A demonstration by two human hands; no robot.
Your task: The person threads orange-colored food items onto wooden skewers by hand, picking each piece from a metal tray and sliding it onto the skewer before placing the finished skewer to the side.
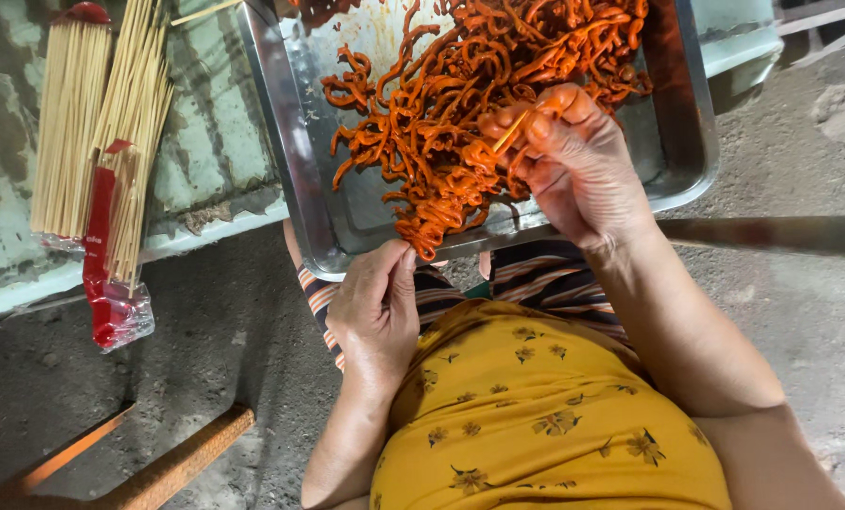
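I see the metal tray [295, 142] heaped with orange strips [460, 104] at the table's edge; my left hand [377, 307] pinches one hanging strip, my right hand [574, 161] grips a skewer [515, 127]. Thread it centred, I'd say, point away from fingers.

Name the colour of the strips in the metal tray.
Orange-red strips, seen in the head view, heaped in the tray.

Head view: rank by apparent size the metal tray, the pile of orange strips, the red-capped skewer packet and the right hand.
1. Metal tray, cut off at the top.
2. Pile of orange strips.
3 and 4. Right hand and red-capped skewer packet look alike; the hand is nearer the camera, so unranked.
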